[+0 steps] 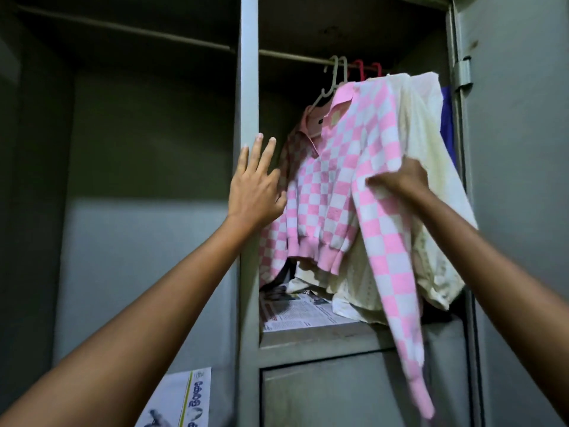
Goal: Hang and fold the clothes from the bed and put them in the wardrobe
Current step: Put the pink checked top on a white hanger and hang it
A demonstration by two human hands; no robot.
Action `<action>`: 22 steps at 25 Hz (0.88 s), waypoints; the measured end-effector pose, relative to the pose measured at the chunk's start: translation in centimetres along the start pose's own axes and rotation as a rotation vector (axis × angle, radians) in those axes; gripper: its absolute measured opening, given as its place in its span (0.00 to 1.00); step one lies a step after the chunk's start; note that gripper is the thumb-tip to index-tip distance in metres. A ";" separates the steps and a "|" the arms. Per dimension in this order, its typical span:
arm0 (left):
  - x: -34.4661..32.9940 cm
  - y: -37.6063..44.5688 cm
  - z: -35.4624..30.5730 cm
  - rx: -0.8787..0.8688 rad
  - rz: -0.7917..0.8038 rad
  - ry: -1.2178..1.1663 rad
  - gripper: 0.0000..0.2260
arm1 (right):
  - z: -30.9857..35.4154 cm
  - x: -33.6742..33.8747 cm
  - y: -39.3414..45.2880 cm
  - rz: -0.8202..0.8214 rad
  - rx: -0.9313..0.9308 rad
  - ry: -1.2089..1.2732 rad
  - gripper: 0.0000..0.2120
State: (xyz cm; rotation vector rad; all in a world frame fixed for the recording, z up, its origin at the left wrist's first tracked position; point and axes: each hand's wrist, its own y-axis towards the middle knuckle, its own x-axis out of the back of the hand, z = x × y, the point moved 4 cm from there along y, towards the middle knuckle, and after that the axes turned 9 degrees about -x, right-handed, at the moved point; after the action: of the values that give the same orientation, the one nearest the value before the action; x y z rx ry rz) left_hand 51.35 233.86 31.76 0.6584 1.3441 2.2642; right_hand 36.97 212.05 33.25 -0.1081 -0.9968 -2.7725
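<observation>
The pink-and-white checked sweater (332,192) hangs on a white hanger (331,84) from the rail (295,55) in the right-hand compartment of the grey metal wardrobe (248,72), at about 1 o'clock from the centre of the view. The right hand (400,177) is raised on an outstretched arm and grips the sweater at its shoulder and upper sleeve, fingers curled into the fabric; the sleeve drops away from the grip toward 5 o'clock, its pink cuff hanging below the shelf edge. The sweater's body lies at 9 o'clock of that hand. The left hand (255,183) is raised with fingers straight and spread, holding nothing, its fingertips against the wardrobe's centre post and its thumb side just beside the sweater's left edge. A cream garment (431,167) hangs directly behind the sweater, with a red hanger (358,69) further along the rail. Newspaper (304,312) lines the shelf beneath the clothes.
</observation>
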 end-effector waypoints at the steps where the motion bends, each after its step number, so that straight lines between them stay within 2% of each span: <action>1: -0.2 -1.2 -0.2 -0.024 -0.009 -0.006 0.16 | -1.8 -0.1 -2.0 0.069 -0.031 0.072 0.22; 3: -0.6 -2.9 -0.4 -0.051 -0.014 -0.025 0.15 | -4.7 -0.7 -5.7 0.289 -0.088 0.119 0.21; 6: -0.6 -4.3 -1.2 -0.064 0.007 -0.055 0.15 | -8.0 -1.5 -10.9 0.888 -0.245 -0.080 0.17; 7: -0.5 -4.6 -1.4 -0.060 0.013 -0.069 0.15 | -8.6 -1.8 -12.3 1.053 -0.325 -0.100 0.14; 8: -0.5 -4.8 -1.6 -0.057 0.017 -0.081 0.15 | -9.1 -2.2 -12.9 1.135 -0.371 -0.113 0.11; 9: -0.6 -4.9 -1.7 -0.054 0.017 -0.089 0.15 | -9.0 -2.8 -13.1 1.140 -0.358 -0.113 0.10; 10: -0.7 -5.0 -1.7 -0.052 0.014 -0.093 0.15 | -8.7 -3.8 -12.5 1.073 -0.334 -0.082 0.10; 12: -0.9 -5.1 -1.6 -0.052 -0.002 -0.097 0.14 | -8.0 -6.4 -10.8 0.834 -0.316 0.138 0.05; 14: -0.9 -5.2 -1.6 -0.059 -0.028 -0.099 0.13 | -8.8 -8.8 -8.6 0.517 -0.438 0.384 0.08; 16: -0.7 -5.2 -1.6 -0.064 -0.029 -0.097 0.13 | -10.7 -10.7 -7.5 0.368 -0.528 0.430 0.07; 20: -0.7 -5.2 -1.7 -0.054 0.042 -0.068 0.15 | -13.9 -12.0 -9.6 0.585 -0.691 0.251 0.04; 22: -0.5 -5.2 -1.8 -0.049 0.094 -0.052 0.15 | -15.5 -10.9 -10.2 0.560 -0.668 0.087 0.06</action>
State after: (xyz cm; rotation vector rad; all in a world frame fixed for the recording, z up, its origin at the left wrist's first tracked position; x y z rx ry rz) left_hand 51.32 234.59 26.29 0.7735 1.2535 2.3293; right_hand 45.55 211.59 13.54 -0.3020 0.0309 -2.4209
